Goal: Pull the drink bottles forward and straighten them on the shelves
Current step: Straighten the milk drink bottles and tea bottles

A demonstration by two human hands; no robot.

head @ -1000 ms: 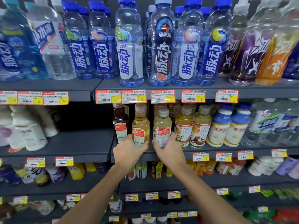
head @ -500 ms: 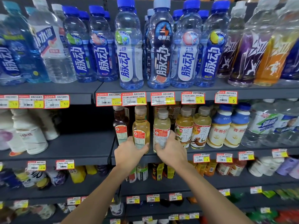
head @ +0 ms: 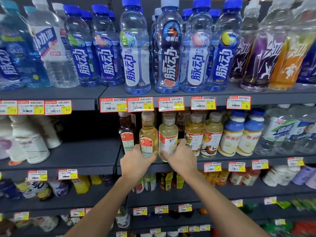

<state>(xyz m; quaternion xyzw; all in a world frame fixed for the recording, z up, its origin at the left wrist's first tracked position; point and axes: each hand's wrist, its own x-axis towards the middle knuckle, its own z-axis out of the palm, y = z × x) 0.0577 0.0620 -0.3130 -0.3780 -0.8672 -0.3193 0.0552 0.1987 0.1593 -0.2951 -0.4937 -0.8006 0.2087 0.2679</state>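
Observation:
On the middle shelf (head: 89,159) stands a row of small tea bottles. My left hand (head: 136,161) wraps the base of a golden tea bottle (head: 148,134) with a red label. My right hand (head: 181,158) grips the lower part of a pale yellow bottle (head: 168,134) beside it. Both bottles stand upright at the shelf's front edge. A dark brown tea bottle (head: 127,132) stands just left of them, and two yellow tea bottles (head: 203,135) stand to the right.
Tall blue sports-drink bottles (head: 167,53) fill the upper shelf. White milk-drink bottles with blue caps (head: 242,134) and clear water bottles (head: 287,132) stand to the right. White bottles (head: 30,142) sit at far left, with a bare stretch of shelf between. Price tags line the edges.
Both hands stay on the two bottles. The pale bottle has turned under my right hand, and its label faces differently. The view has shifted slightly downward.

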